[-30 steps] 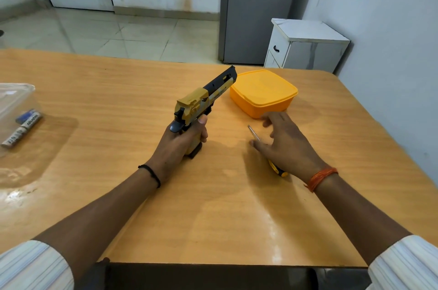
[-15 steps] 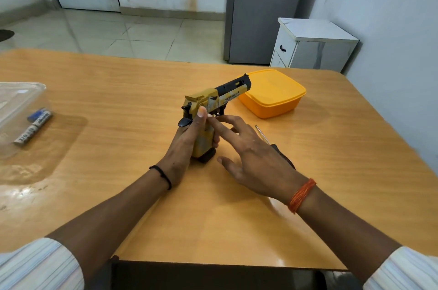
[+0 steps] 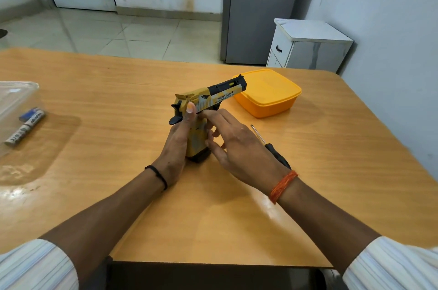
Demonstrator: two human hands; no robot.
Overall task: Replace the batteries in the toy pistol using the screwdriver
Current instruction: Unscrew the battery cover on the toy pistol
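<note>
Upright on the wooden table (image 3: 123, 90), the yellow-and-black plastic toy pistol (image 3: 208, 97) stands gripped by its handle in my left hand (image 3: 176, 145), likely light and rigid, while my right hand (image 3: 239, 145), fingers extended, touches the grip, black-handled screwdriver (image 3: 272, 147) lying beside.

Toy pistol (image 3: 208, 100) slide: "DESERT EAGLE", smaller line beneath unreadable.
Batteries (image 3: 25, 127), left of frame: printing too blurred to read.

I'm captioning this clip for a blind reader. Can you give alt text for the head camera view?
A left hand grips a yellow toy pistol upright on a wooden table while the right hand touches its grip. A screwdriver lies beside them.
</note>
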